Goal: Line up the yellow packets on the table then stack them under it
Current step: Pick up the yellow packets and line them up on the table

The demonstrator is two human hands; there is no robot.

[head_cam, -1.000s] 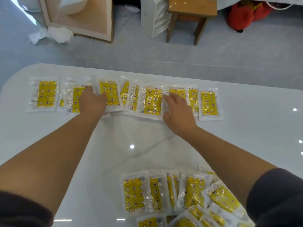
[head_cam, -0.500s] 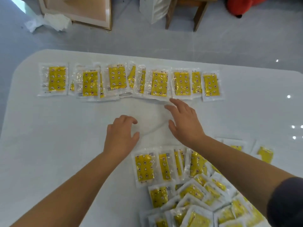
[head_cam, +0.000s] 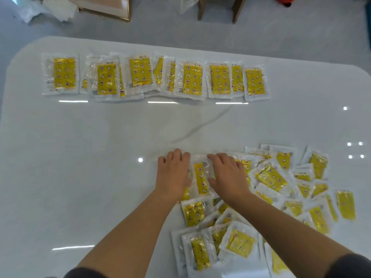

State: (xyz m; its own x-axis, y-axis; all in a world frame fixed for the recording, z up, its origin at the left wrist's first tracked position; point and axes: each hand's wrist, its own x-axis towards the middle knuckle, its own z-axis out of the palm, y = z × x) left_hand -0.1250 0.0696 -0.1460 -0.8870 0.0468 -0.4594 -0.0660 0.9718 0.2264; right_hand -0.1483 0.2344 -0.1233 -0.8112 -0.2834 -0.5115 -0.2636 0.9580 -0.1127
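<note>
hands (head_cam: 173,175) (head_cam: 228,177) now on near packets (head_cam: 200,178)

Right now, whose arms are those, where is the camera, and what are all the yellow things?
There is no machine here, just a person using two bare hands. The camera sits on the person's head and looks down, so you see roughly what they see. This is the only view.

The left hand and the right hand lie with flat fingers on yellow packets at the near side of the white table. One packet shows between them. As far as I can see, neither hand grips or lifts anything.

On the far side, a row of packets is already lined up, with some overlapping. To the right of the hands lies a messy heap of packets, not yet lined up.
</note>
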